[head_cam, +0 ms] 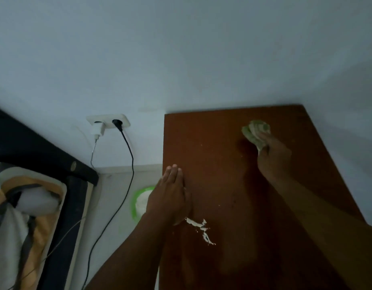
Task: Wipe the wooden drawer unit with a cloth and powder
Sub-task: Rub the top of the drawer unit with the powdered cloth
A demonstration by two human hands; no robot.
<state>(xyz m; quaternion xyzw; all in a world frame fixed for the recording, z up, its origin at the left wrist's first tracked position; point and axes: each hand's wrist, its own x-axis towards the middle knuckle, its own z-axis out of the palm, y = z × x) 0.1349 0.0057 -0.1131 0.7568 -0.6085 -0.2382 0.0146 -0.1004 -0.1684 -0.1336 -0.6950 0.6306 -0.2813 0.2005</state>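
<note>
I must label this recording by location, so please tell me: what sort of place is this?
Most likely a bedroom at home. A bed with patterned bedding stands at the left, a wall socket holds a white charger and a black plug, and the wooden drawer unit stands against the wall like a bedside piece.

Drawer unit top [222, 164]: smooth reddish-brown wood, faint sheen. Cloth [255, 131]: soft, crumpled, pale green. Powder [199, 226]: white, matt, near front-left edge.

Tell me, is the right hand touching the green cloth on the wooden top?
Touching. The head view shows the right hand with its fingers closed over the near edge of the bunched green cloth, which lies on the wooden top.
</note>
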